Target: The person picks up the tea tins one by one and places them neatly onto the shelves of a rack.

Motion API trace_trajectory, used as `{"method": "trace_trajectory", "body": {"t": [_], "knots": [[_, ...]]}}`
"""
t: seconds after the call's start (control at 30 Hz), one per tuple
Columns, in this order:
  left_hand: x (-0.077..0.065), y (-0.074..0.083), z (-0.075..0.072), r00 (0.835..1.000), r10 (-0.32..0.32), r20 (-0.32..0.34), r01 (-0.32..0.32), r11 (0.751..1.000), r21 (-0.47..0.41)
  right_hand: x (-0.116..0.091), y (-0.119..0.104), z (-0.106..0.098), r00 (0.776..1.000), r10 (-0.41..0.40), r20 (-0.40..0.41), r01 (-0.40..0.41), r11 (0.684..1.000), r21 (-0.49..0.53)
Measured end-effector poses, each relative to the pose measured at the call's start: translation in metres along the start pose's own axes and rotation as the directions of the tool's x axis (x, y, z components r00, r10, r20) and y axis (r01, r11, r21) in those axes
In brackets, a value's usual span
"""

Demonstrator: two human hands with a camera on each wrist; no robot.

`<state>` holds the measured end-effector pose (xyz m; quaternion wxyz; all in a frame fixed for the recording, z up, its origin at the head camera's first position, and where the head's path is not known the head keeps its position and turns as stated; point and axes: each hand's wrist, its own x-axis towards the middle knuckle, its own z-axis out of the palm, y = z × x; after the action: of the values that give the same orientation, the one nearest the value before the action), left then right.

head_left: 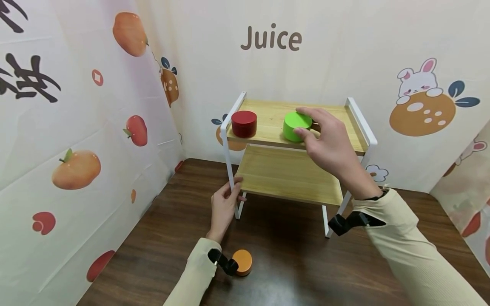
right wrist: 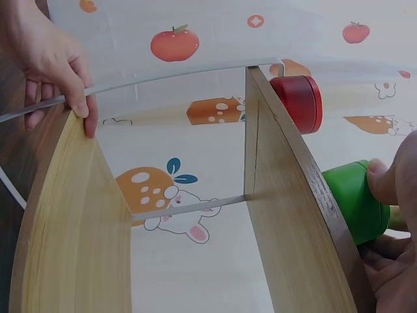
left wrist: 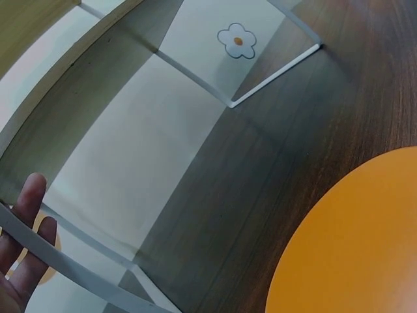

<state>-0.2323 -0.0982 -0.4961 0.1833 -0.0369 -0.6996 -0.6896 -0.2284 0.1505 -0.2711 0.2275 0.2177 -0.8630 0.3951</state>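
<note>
Left to right: our left hand (head_left: pixel 225 208) grips the white side frame (head_left: pixel 227 161) of the two-tier rack (head_left: pixel 361 121), thumb and fingers around it at the left front corner of the lower board (head_left: pixel 291 174); orange cylinder (head_left: pixel 243 260) sits on the desk (head_left: pixel 183 195), in front of the rack and near our left wrist, no fingers on it; red cylinder (head_left: pixel 244 124) stands upright at the left front corner of the upper board (head_left: pixel 268 111), also untouched; green cylinder (head_left: pixel 295 126) is at the front edge of that same upper board, right of red with a clear gap; our right hand (head_left: pixel 331 142) pinches green from its right side, thumb on the near face, index finger over the top rim, other fingers partly hidden; we can't tell if green's base rests on the board or hangs just clear.

Key relation: green lies left of our right palm, between that hand and red; it's squat and round, so no long axis to line up along the board, and its round axis looks about upright; right hand is the nearer one; left hand is lower, below red, well apart from green.
</note>
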Motion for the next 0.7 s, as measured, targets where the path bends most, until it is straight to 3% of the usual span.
{"method": "trace_trajectory", "body": {"t": [0.4, 0.7], "knots": [[0.0000, 0.0005, 0.0011, 1.000, -0.003, 0.002, 0.003, 1.000, 0.008, 0.0007, -0.0065, -0.0029, 0.995, 0.079, 0.059, -0.077, 0.996, -0.033], [-0.0017, 0.0018, 0.0000, 1.000, -0.010, -0.002, 0.010, 1.000, 0.018, 0.0008, -0.0036, 0.0016, 0.996, 0.085, 0.041, -0.083, 0.995, -0.064]]}}
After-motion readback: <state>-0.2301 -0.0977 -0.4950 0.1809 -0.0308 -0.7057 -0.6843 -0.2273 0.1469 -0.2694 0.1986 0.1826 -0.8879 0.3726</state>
